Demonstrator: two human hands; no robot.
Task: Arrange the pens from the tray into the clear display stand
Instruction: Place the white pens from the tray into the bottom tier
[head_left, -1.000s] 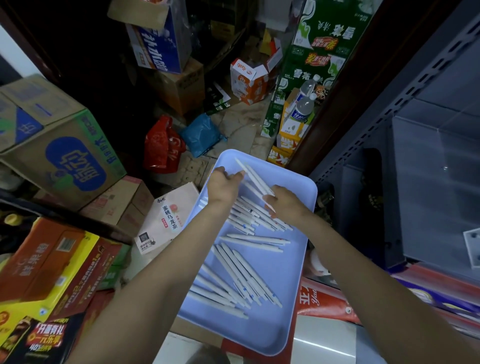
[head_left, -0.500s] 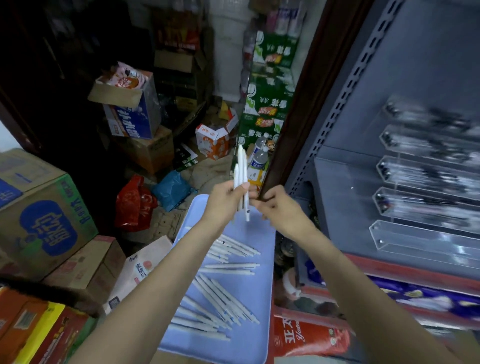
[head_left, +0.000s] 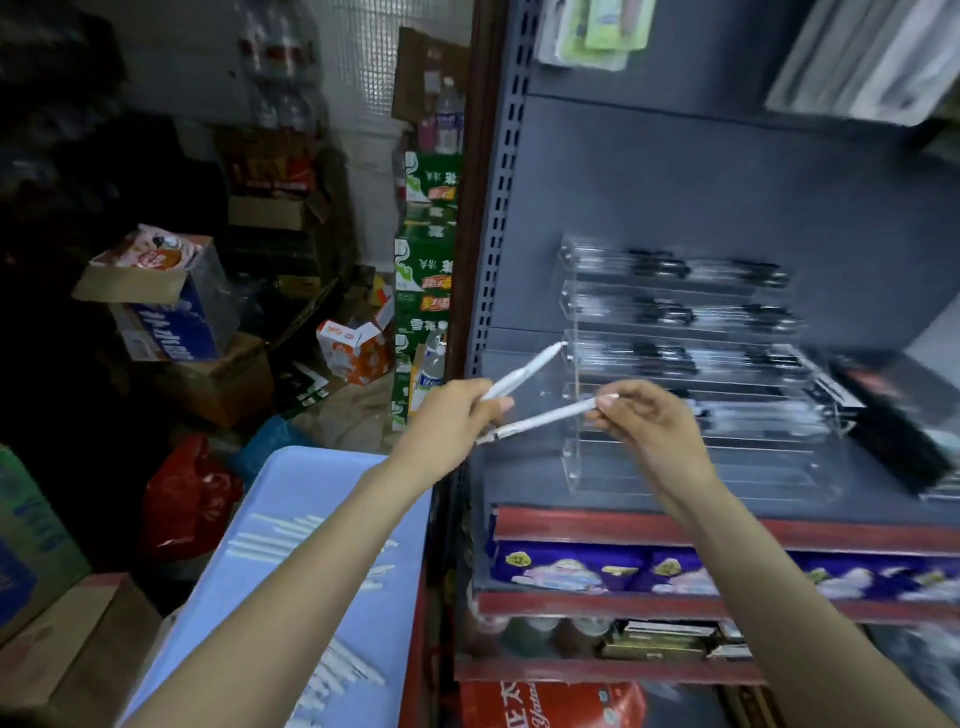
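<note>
Fingers (head_left: 608, 415) of both hands pinch white pens before the clear display stand (head_left: 691, 415) on the shelf's left end; more pens (head_left: 280, 540) wait on the blue tray (head_left: 311, 478). Laying each level in an unfilled tier would serve best.

A grey metal shelf (head_left: 649, 493) with a red front edge carries the clear tiered display stand (head_left: 691, 415), whose upper tiers hold dark pens. Just right of the stand, a black flat box (head_left: 893, 415) lies on the same shelf.
</note>
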